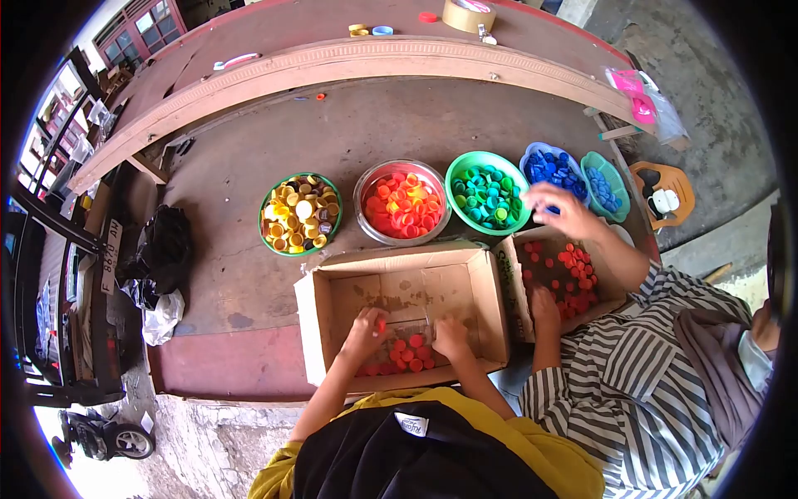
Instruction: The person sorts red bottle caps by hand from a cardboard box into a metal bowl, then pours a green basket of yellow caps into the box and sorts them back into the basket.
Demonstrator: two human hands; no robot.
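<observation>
Both my hands are inside an open cardboard box [320, 320] in front of me. Red bottle caps [409, 356] lie in a heap on its floor, near what looks like a clear plastic tub. My left hand [364, 331] pinches a red cap [381, 324] at its fingertips, just above the heap. My right hand [451, 338] rests on the caps with its fingers curled down among them, so its grip is hidden.
Bowls stand in a row beyond the box: yellow caps [299, 214], red caps [402, 205], green caps [488, 193], two of blue caps [553, 166]. A person in a striped shirt at my right has a hand [565, 212] over the bowls and another in a second box [573, 274].
</observation>
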